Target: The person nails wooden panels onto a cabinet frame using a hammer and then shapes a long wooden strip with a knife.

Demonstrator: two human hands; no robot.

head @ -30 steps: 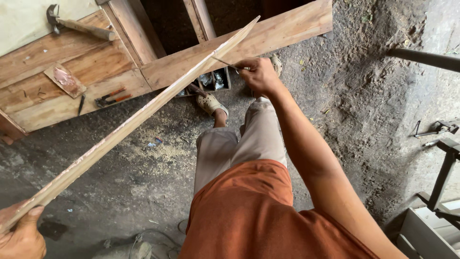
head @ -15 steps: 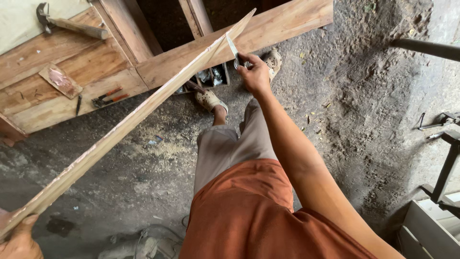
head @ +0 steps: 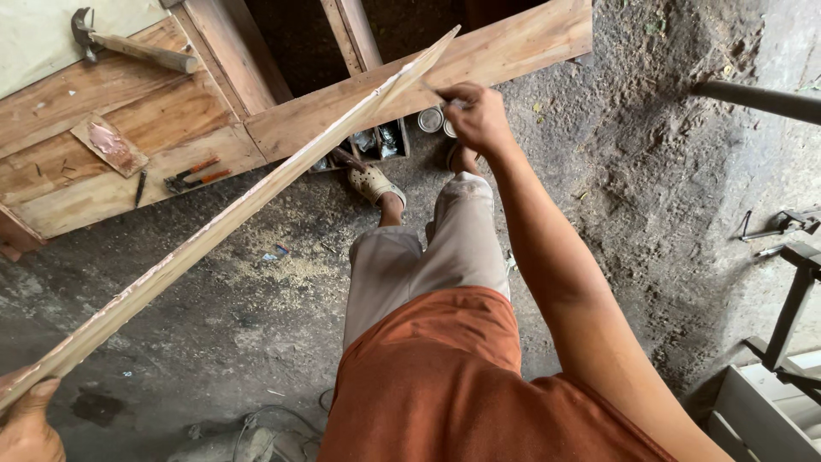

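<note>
Hands steady wooden strip (right grip pinching a blade).

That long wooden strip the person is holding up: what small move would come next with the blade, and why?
Probably a short draw of the blade back along the strip's edge. The right hand holds it against the strip's far tip, the left hand steadies the near end, and pale filler shows along that edge.

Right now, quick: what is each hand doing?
Left hand: closed on the near end of the long wooden strip.
Right hand: closed on a thin tool at the strip's far end.
</note>
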